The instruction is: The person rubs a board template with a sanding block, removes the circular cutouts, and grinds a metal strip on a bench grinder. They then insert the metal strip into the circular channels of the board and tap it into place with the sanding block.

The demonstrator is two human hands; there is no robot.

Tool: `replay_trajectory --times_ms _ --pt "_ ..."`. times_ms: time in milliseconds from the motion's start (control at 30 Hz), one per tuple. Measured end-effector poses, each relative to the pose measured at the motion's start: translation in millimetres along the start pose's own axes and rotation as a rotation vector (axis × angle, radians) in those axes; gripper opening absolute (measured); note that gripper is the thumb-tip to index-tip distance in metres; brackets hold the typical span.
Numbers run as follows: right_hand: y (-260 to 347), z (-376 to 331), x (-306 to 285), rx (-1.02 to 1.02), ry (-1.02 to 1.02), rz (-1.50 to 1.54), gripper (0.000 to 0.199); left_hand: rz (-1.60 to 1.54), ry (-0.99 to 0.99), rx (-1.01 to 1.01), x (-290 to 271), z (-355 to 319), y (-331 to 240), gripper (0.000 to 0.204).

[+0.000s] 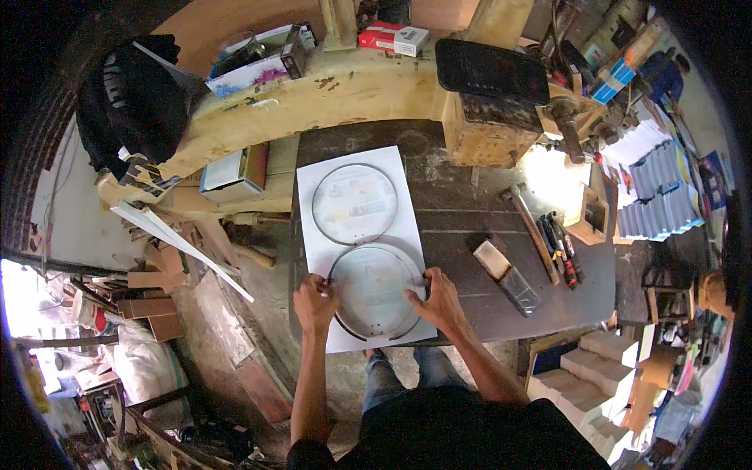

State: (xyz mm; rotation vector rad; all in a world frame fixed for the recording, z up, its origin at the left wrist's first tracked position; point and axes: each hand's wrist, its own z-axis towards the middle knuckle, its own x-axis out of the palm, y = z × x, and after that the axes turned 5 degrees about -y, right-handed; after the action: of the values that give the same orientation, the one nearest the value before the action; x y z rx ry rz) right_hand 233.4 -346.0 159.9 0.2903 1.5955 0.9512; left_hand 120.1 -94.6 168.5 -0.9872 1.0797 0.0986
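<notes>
Both my hands are on a thin, dark-edged round hoop (366,338) that lies over the near half of a long white sheet (317,258). My left hand (316,301) is closed on its left rim, fingertips pinched together. On the right rim, my right hand (435,298) has its thumb over the inside and its fingers around the outer side. Faint printing shows within the hoop, too pale to make out. A second thin round hoop (314,205) rests flat on the far half of the sheet, with faint coloured printing inside it. Neither hand touches that one.
The sheet lies on a dark tabletop (462,227). To the right are a wide brush (507,278), a hammer (535,235) and several pliers-like tools (564,251). A wooden box (493,133) bearing a black tray (492,72) stands behind. A thick wooden beam (360,90) crosses the back.
</notes>
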Motion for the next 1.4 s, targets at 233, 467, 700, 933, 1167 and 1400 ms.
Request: replay_trajectory --times_ms 233,467,700,933,1167,1400 --pt "-19.4 0.8 12.8 0.032 -0.057 -0.037 0.036 -0.169 -0.032 0.021 -3.3 -2.4 -9.2 0.023" --pt "-10.2 -2.1 -5.0 -0.036 -0.045 -0.046 0.026 -0.286 -0.334 -0.249 -31.8 -57.3 27.9 0.016" --pt "-16.4 -21.4 -55.4 0.206 -0.125 -0.011 0.031 -0.258 -0.114 -0.179 -23.4 -66.8 40.6 0.058" --pt "-30.1 -34.7 -49.5 0.307 -0.254 0.039 0.027 -0.217 -0.124 -0.123 4.8 -58.8 43.0 0.071" --pt "14.4 -14.2 -6.9 0.26 -0.194 0.031 0.025 -0.58 -0.217 -0.305 -19.1 -47.5 72.8 0.049" --pt "15.9 -10.1 4.9 0.031 -0.07 0.016 0.021 -0.203 0.066 0.348 -63.1 -33.5 5.2 0.042"
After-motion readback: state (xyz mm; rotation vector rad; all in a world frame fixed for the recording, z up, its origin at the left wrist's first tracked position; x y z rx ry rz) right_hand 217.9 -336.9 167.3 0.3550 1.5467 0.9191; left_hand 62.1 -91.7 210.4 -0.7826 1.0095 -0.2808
